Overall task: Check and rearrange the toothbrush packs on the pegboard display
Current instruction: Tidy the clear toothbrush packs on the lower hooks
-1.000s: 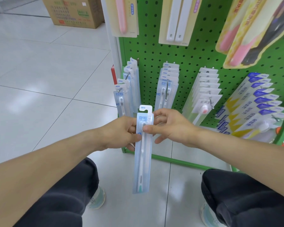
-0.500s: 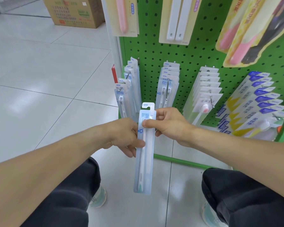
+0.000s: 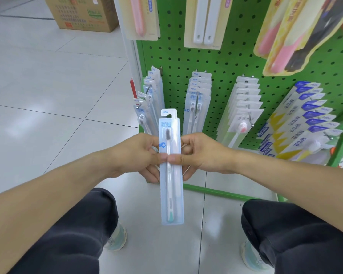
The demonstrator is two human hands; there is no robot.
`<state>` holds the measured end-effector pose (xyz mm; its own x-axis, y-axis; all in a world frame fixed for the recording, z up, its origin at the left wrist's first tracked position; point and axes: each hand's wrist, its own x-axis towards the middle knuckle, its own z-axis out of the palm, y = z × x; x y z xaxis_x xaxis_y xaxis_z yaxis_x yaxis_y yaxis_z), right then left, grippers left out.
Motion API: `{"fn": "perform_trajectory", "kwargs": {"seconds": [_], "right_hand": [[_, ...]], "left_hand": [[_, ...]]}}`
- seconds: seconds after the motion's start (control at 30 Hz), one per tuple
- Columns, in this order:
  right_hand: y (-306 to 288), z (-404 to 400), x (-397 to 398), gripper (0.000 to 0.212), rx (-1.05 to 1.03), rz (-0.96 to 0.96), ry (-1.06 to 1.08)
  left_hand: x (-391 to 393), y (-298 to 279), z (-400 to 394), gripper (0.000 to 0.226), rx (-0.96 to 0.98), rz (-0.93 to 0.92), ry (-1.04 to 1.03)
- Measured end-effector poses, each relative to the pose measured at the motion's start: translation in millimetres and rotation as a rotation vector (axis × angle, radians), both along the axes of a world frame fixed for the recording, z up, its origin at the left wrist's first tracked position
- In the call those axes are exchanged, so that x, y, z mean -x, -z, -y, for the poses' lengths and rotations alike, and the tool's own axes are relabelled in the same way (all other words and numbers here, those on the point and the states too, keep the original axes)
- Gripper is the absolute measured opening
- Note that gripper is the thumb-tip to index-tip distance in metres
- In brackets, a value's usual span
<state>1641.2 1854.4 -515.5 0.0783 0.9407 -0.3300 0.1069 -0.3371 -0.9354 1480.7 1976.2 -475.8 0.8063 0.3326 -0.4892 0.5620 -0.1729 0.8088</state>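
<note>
You are looking at a brown cardboard box [image 3: 81,13] sitting on the glossy white tiled floor [image 3: 48,91]. Nearer you than the box, your dark trousers [image 3: 71,234] and pale green-trimmed shoes [image 3: 116,239] are showing.

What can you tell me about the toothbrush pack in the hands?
The pack is a long, narrow, clear bluish plastic sleeve, held upright before the green pegboard. Its top tab says NEW and has a hanging notch. Inside is one white toothbrush, dark bristles up, green tip down. The left hand and right hand pinch its middle, thumbs in front.
</note>
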Motion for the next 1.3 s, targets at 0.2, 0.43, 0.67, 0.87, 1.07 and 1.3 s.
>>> {"fn": "perform_trajectory", "kwargs": {"seconds": [0.2,0.43,0.67,0.87,1.07,1.3], "right_hand": [[-8.9,3.1,-5.2,0.039,0.011,0.020,-0.043],[-6.5,3.9,4.0,0.042,-0.050,0.054,-0.010],[-15.7,2.9,3.3,0.042,-0.093,0.008,0.024],[-25.5,4.4,-3.2,0.039,-0.103,0.028,0.020],[-28.9,7.5,-0.4,0.048,-0.081,-0.027,0.001],[-28.8,6.4,0.6,0.053,-0.092,0.020,0.027]], "left_hand": [[2.3,-4.2,1.9,0.018,0.013,0.090,-0.078],[0.4,-7.2,-5.8,0.018,-0.114,0.187,-0.163],[3.5,-12.0,-5.5,0.008,-0.212,0.216,-0.176],[5.2,-10.6,-4.5,0.016,-0.086,0.224,-0.169],[5.8,-10.3,-0.7,0.015,-0.074,0.182,-0.171],[10.1,-13.1,-1.3,0.027,0.033,0.070,0.004]]}}
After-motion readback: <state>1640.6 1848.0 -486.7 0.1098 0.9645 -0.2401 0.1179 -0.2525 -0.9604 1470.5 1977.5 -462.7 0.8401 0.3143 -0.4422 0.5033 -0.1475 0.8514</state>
